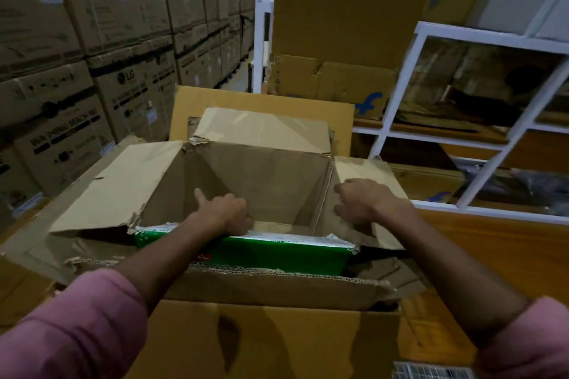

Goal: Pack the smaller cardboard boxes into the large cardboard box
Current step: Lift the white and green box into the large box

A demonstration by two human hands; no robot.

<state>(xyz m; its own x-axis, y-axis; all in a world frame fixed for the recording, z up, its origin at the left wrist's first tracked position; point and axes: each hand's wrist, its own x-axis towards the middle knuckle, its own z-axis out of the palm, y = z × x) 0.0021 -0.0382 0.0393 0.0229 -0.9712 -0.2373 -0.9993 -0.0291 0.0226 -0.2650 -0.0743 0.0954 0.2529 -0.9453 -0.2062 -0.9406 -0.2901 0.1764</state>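
A smaller open cardboard box [271,181] with torn flaps and a green printed near flap [277,252] sits inside the large cardboard box [261,335]. The large box's near wall is in front of me and its far flap stands up behind. The smaller box's inside looks bare. My left hand [223,212] grips the near rim of the smaller box, fingers curled over the edge and thumb pointing up. My right hand [366,203] holds the right flap [363,169] at its fold, fingers curled around it.
Stacks of printed cartons [92,71] wall off the left. A white metal rack [462,120] with flattened cardboard stands at the right, above an orange-brown surface [492,249]. A tall cardboard box [338,40] stands behind.
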